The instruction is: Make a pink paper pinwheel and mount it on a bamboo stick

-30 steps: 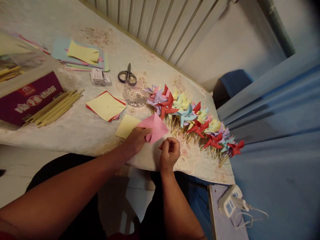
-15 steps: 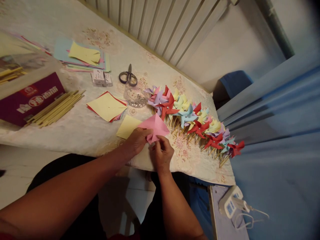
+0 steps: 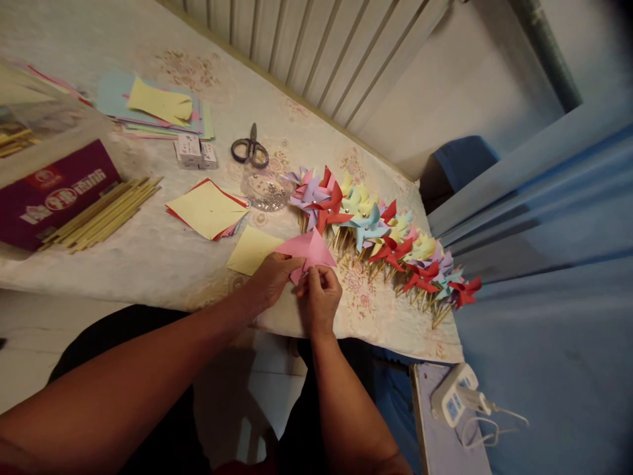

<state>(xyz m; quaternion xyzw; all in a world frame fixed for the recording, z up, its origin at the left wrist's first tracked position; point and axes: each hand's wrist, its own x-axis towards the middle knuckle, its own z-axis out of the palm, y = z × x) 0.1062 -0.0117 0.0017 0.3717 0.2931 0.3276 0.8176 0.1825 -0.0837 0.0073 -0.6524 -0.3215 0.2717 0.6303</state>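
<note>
A pink paper [image 3: 316, 249] with cut corners is held over the table's near edge. My left hand [image 3: 274, 277] grips its left side between thumb and fingers. My right hand [image 3: 324, 293] pinches the lower part of the same paper, its fingertips close to the left thumb. Beneath and left of the paper lies a yellow sheet [image 3: 252, 251]. Farther left is a stack of squares with a yellow one [image 3: 210, 210] on top. A clear dish of small metal pieces [image 3: 270, 194] sits just beyond. Finished paper pinwheels [image 3: 368, 227] on sticks lie in a row to the right.
Black scissors [image 3: 250, 150] and small white boxes [image 3: 189, 152] lie at the back. Wooden sticks [image 3: 101, 214] rest by a purple-labelled box [image 3: 59, 191] at left. Coloured sheets [image 3: 111, 99] are behind. A power strip [image 3: 452, 396] sits at lower right, beside a blue curtain [image 3: 544, 330].
The view has shifted slightly. My right hand's fingertips have moved up a little, nearer the middle of the pink paper, and the paper's lower part is folded in more.
</note>
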